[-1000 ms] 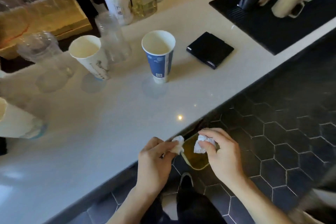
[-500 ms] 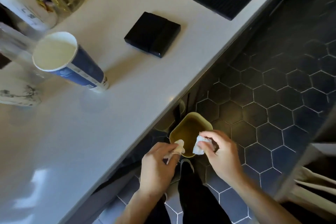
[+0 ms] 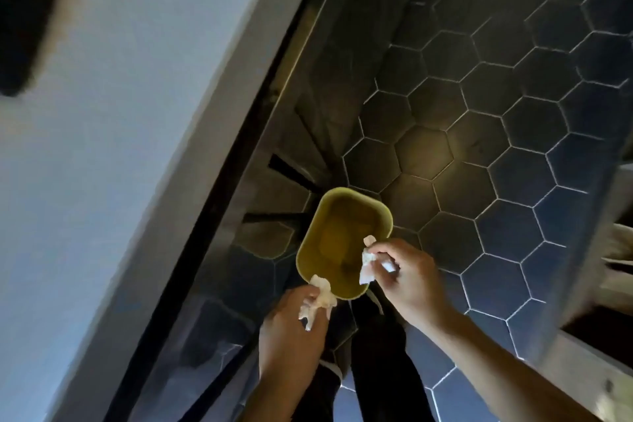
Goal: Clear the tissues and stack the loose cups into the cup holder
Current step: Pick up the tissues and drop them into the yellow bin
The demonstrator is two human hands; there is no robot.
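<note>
Over yellow bin [image 3: 310,243], tissue-clutching hands.

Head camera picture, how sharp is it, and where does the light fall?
Head view: motion blur smears the white counter and the dark shape at top left; the yellow bin, both hands and their tissues are fairly sharp. A warm patch of light falls on the hexagon floor tiles beyond the bin; the wide lens bows the counter edge.

A white desk [image 3: 102,154] fills the left, its edge running diagonally; a blurred dark thing [image 3: 24,14] lies on it at the far left. To its right is a floor [image 3: 496,154] of dark hexagon tiles. A yellow bin [image 3: 344,240] stands on the floor just beside the desk's base.
</note>
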